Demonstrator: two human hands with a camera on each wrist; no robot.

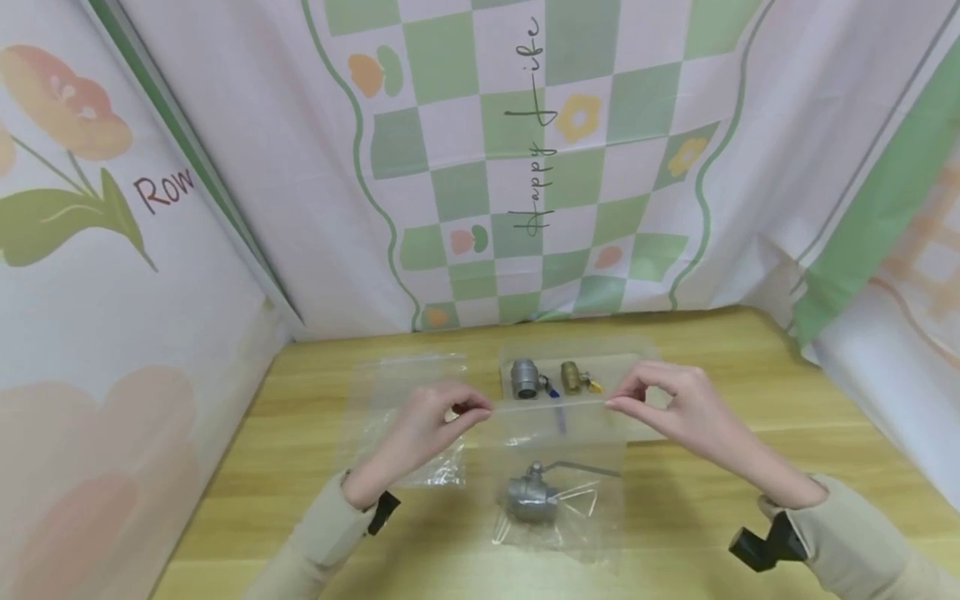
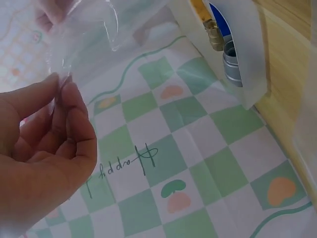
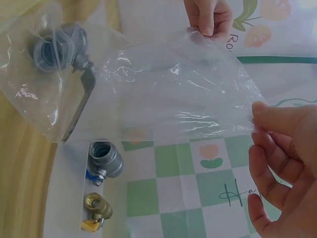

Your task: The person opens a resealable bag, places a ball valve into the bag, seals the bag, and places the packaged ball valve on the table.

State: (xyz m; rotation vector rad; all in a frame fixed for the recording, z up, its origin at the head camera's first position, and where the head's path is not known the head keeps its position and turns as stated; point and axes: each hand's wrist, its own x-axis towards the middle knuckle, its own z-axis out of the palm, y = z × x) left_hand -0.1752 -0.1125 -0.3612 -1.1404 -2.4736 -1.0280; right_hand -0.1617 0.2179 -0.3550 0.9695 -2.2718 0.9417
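Two hands pinch one clear plastic bag [image 1: 517,454], and we see its top edge drawn straight between them across the lower middle of the head view. Our left hand [image 1: 423,425] grips that edge at its left end, thumb against fingertips. Our right hand [image 1: 682,404] pinches the right end between thumb and forefinger; in the right wrist view we find its other fingers loosely curled, apart from the film.

Inside the bag, low in the centre of the head view, we see a large grey valve [image 1: 531,500] with a long lever [image 1: 585,467] pointing right. We cannot tell whether the bag's bottom touches the wooden table [image 1: 247,517].

Just above the bag's edge in the head view, we make out a smaller grey valve [image 1: 525,377] with a blue handle and, to its right, a brass valve [image 1: 572,377] with a yellow handle. Both sit in a pale tray [image 3: 64,188], which the bag partly overlaps. At centre left, we see a second clear bag [image 1: 375,400] lying flat, partly behind our left hand. Across the top hangs a green-and-white checked cloth [image 1: 510,125] lettered "Happy Life".
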